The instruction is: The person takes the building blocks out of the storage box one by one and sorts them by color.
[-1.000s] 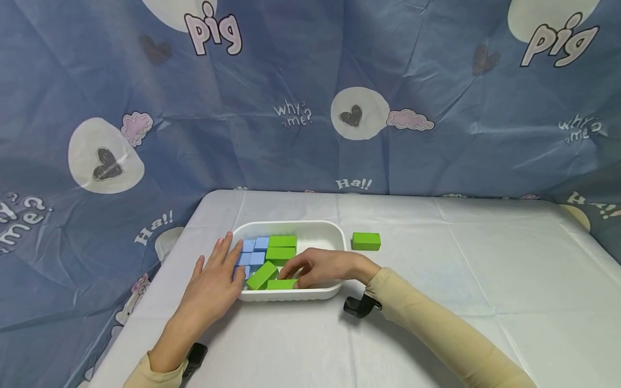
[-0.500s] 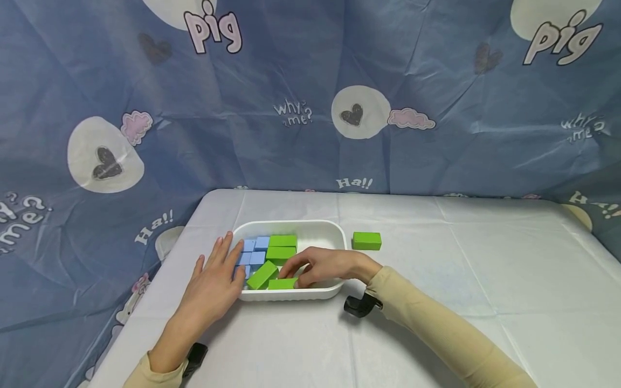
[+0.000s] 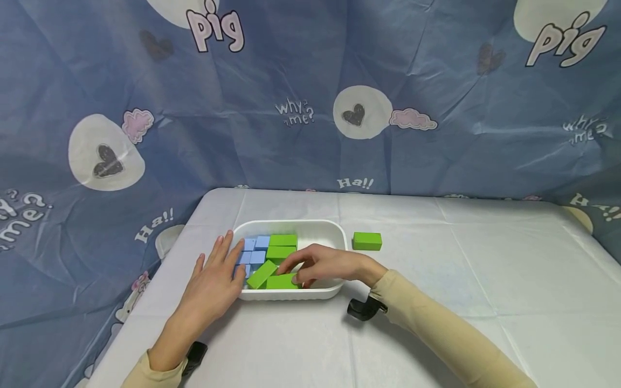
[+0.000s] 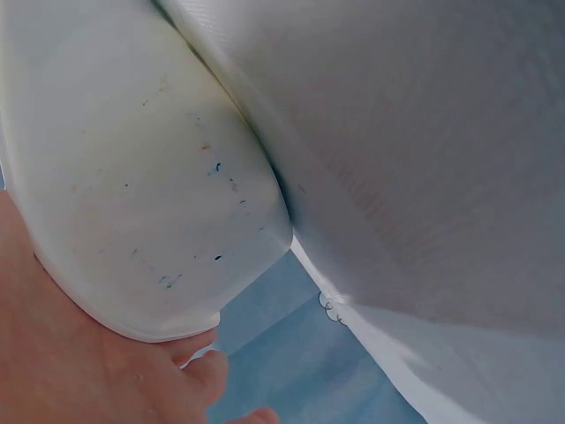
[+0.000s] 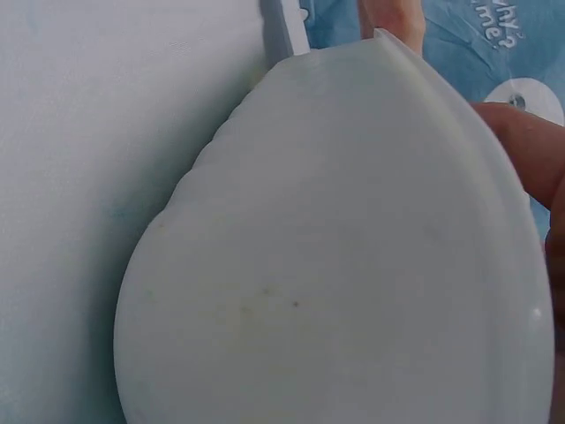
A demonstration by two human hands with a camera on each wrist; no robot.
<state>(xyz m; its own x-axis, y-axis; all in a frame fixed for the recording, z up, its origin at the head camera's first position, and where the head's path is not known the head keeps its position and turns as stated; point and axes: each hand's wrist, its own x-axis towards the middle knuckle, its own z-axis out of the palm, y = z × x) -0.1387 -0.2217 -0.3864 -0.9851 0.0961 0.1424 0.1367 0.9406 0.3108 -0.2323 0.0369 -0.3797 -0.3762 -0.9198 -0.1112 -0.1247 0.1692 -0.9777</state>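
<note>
A white tray [image 3: 317, 228] holds blue cubes [image 3: 257, 257] at its left and green rectangular blocks [image 3: 282, 253] beside them. My left hand [image 3: 213, 283] rests at the tray's left end, fingers stretched over the rim and the nearest cubes. Inside the tray, my right hand [image 3: 330, 264] bends its thumb and fingers round a green block [image 3: 280, 282] by the front wall, thumb at the right end. Another green block [image 3: 262, 274] lies slantwise just left of it. The tray's outer wall [image 5: 335, 247] fills the right wrist view and hides that grip.
One more green block [image 3: 367, 241] lies on the white-covered table [image 3: 485, 269], right of the tray. Behind the table hangs a blue printed cloth [image 3: 301, 151]. Black straps with a device [image 3: 365, 309] sit at both wrists.
The green block at my right hand has shifted slightly back from the front wall, and more of its top shows. My right hand has risen a little. The left hand stays put.
</note>
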